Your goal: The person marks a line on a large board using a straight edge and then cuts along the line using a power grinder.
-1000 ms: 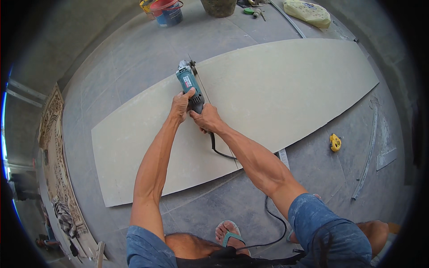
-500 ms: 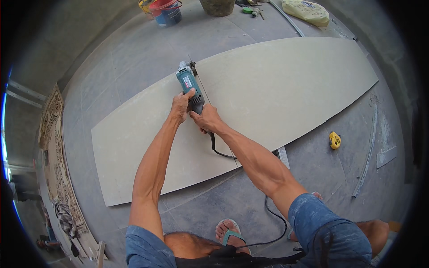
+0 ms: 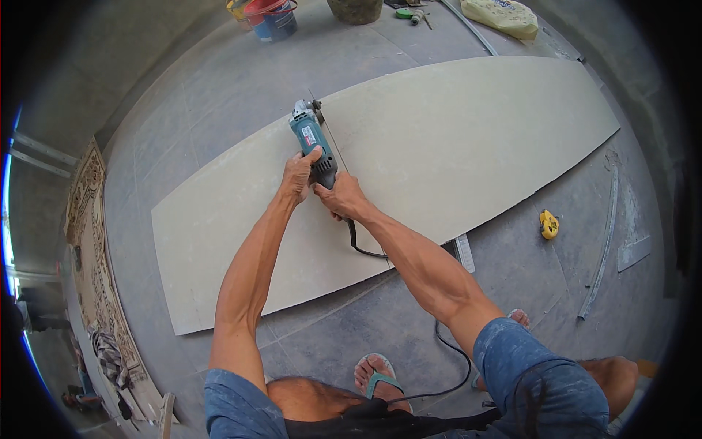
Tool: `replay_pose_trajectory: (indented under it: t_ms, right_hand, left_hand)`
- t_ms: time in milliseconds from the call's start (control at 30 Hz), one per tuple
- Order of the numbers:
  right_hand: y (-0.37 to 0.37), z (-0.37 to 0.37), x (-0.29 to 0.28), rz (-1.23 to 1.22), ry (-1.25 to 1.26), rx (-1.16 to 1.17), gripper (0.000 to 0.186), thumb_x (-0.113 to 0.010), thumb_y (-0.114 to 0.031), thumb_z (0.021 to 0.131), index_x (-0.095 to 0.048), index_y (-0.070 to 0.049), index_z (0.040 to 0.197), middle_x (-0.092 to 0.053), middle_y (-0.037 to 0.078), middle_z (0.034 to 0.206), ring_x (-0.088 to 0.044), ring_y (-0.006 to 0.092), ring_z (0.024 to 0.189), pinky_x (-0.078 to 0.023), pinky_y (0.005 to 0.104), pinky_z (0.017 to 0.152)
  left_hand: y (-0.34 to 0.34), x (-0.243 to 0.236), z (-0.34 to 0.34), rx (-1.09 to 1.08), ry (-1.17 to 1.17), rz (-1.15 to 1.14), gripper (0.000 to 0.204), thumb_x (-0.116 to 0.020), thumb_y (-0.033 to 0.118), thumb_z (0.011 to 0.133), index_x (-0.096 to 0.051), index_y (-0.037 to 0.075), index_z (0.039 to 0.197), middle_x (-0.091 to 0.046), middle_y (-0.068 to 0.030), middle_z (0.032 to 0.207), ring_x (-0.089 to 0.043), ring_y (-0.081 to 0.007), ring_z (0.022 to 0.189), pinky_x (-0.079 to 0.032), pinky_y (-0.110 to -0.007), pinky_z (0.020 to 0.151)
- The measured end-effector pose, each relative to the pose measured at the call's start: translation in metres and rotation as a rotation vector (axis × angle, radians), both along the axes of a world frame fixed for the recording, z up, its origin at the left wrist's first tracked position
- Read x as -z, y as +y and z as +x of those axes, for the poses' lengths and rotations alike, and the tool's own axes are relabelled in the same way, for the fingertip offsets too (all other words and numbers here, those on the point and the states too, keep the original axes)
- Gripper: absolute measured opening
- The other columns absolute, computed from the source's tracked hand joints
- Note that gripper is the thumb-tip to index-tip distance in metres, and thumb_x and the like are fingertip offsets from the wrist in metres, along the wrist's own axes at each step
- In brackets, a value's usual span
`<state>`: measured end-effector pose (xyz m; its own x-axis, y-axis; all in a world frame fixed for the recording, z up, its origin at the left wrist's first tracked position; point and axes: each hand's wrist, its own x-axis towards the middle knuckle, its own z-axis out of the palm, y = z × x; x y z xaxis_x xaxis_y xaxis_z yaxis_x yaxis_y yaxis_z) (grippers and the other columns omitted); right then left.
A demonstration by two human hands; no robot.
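Note:
A teal angle grinder [image 3: 310, 136] lies along a dark line across a large pale board [image 3: 468, 146] on the floor. My left hand [image 3: 297, 175] is wrapped round the side of its body, thumb on top. Closer to me, my right hand [image 3: 342, 196] grips its dark rear handle. The grinder's head and disc [image 3: 318, 110] are at the board's far edge, with the disc on the line. From under my right hand a black cord [image 3: 358, 245] runs over the board and beneath my forearm. Whether the disc spins cannot be made out.
Right of the board lie a yellow tape measure [image 3: 548, 224], a metal strip [image 3: 603, 249] and a flat plate [image 3: 634, 253]. A metal square [image 3: 463, 252] pokes from under its near edge. Buckets [image 3: 270, 20] and a pale sack [image 3: 500, 17] stand beyond. The cord loops beside my sandalled foot [image 3: 377, 377].
Almost nothing differs. The grinder and both hands keep their place on the line, and the whole view has shifted very slightly.

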<state>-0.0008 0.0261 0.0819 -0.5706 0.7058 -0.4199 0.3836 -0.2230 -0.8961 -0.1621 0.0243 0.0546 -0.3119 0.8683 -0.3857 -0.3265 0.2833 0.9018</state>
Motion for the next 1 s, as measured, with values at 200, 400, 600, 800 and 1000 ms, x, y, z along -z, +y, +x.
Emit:
replay_pose_trajectory:
  t_ms: [200,400,600,800,1000]
  right_hand:
    - [-0.0019,0.0014,-0.0020,-0.008,-0.010,0.008,0.033,-0.068,-0.028,0.093,-0.057,0.003,0.085,-0.061,0.010,0.058,-0.061,0.0197,0.044,-0.048,0.0332,0.039]
    - [-0.0020,0.0037,0.0005,-0.004,0.007,-0.001,0.034,-0.068,-0.029,0.093,-0.058,0.002,0.082,-0.061,0.011,0.058,-0.061,0.0199,0.043,-0.048,0.0332,0.039]
    - [-0.0037,0.0032,-0.0013,-0.010,-0.009,-0.008,0.035,-0.068,-0.029,0.093,-0.058,0.002,0.081,-0.061,0.011,0.057,-0.061,0.0202,0.043,-0.048,0.0336,0.039]
    - [-0.0064,0.0034,-0.0063,0.000,-0.007,0.009,0.035,-0.068,-0.029,0.093,-0.058,0.003,0.081,-0.061,0.010,0.058,-0.061,0.0205,0.044,-0.049,0.0340,0.040]
    - [-0.0072,0.0062,-0.0048,-0.003,-0.012,0.012,0.035,-0.069,-0.029,0.092,-0.059,0.003,0.081,-0.061,0.010,0.059,-0.061,0.0203,0.044,-0.050,0.0342,0.041]
  left_hand:
    - [-0.0029,-0.0001,0.0007,-0.002,-0.012,-0.015,0.044,-0.072,0.031,0.092,-0.058,0.003,0.122,-0.066,-0.0061,0.103,-0.066,-0.0174,0.089,-0.054,-0.035,0.084]
    - [-0.0049,-0.0037,0.0050,0.037,0.013,-0.021,0.048,-0.070,0.037,0.093,-0.056,0.004,0.125,-0.064,-0.0058,0.109,-0.061,-0.0195,0.101,-0.046,-0.046,0.096]
    - [-0.0049,-0.0010,0.0032,0.003,-0.013,-0.002,0.046,-0.072,0.032,0.092,-0.055,0.001,0.123,-0.066,-0.0075,0.103,-0.067,-0.0183,0.088,-0.056,-0.036,0.082]
    - [-0.0060,0.0005,0.0027,-0.005,-0.002,-0.010,0.046,-0.071,0.031,0.092,-0.055,0.001,0.123,-0.066,-0.0074,0.102,-0.067,-0.0185,0.089,-0.056,-0.036,0.082]
    - [-0.0072,-0.0023,0.0083,-0.015,-0.024,-0.003,0.046,-0.072,0.032,0.092,-0.056,0.001,0.122,-0.066,-0.0069,0.101,-0.066,-0.0184,0.085,-0.056,-0.035,0.080]
